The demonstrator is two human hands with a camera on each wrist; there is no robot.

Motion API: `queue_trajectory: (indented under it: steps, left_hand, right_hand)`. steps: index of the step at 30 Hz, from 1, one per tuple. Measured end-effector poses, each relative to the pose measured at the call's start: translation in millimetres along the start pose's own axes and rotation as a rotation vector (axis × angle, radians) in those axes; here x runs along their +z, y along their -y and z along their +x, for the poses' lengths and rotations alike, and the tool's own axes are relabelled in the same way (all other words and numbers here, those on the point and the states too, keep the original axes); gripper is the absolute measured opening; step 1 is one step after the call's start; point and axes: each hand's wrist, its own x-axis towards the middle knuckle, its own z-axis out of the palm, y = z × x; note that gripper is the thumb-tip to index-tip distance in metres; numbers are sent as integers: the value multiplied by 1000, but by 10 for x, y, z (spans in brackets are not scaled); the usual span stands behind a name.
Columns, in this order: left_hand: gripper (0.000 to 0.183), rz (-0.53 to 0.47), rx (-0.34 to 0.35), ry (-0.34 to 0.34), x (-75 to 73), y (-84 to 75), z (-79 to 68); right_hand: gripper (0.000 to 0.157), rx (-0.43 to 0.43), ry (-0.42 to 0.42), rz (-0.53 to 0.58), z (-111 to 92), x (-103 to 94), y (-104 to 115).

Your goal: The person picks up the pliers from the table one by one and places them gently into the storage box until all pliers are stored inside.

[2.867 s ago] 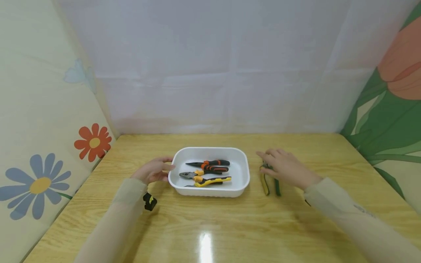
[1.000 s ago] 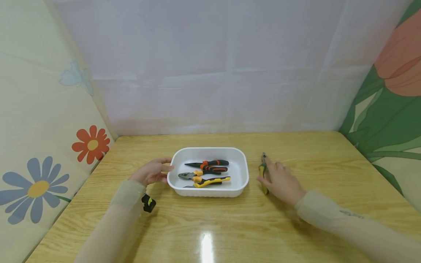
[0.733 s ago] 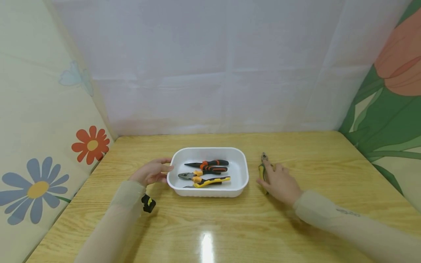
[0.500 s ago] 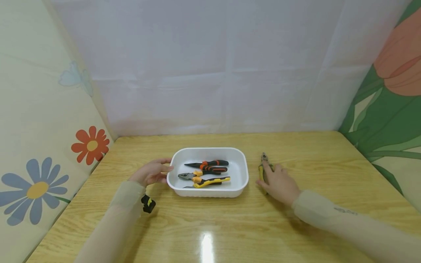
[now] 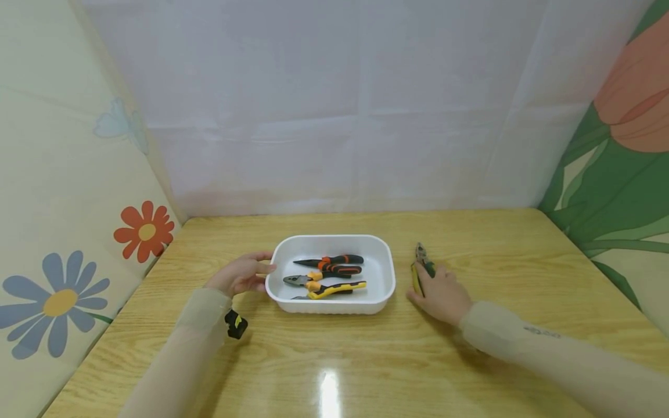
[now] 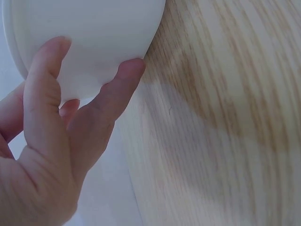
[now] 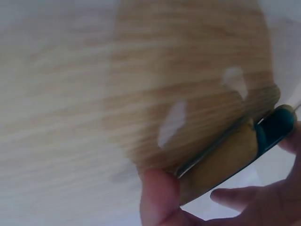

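My left hand (image 5: 240,275) touches the left end of a white tray (image 5: 385,290), its fingers spread over the outer wall. Inside lie needle-nose pliers (image 5: 342,259) with black and orange handles, and combination pliers (image 5: 296,280). In front of these is a tool with yellow and black handles (image 5: 340,288), its tip partly hidden by the tray's front wall. Right of the tray, my right hand (image 5: 442,295) grips yellow-and-green-handled pliers (image 5: 421,253), whose head points away from me. The right wrist view shows the thumb at the yellow handle's (image 7: 218,160) end.
A wooden table (image 5: 261,366) carries everything, with glare near its front. White cloth (image 5: 334,116) hangs behind the table, and flower-printed cloth (image 5: 63,174) stands on both sides. A small black and yellow block (image 5: 236,323) shows beside my left wrist.
My right hand, first over the pliers, has come down onto their handles and shifted slightly toward me. The pliers' spread handles have drawn closer together. The tray and my left hand stay put.
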Motion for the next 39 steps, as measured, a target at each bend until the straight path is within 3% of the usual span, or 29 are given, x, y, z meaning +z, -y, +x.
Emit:
queue_trajectory:
  steps: [10, 22, 31, 39]
  left_hand:
    - [55, 14, 32, 27, 10, -5, -22]
    - [54, 4, 24, 16, 0, 7, -22]
    - [54, 11, 35, 27, -4, 18, -32]
    - [54, 23, 35, 18, 0, 22, -11]
  right_hand:
    - [74, 8, 44, 18, 53, -11, -16]
    - [74, 29, 111, 165, 72, -67, -10]
    - [66, 20, 42, 29, 51, -54, -20]
    - [56, 8, -40, -20, 41, -46, -46]
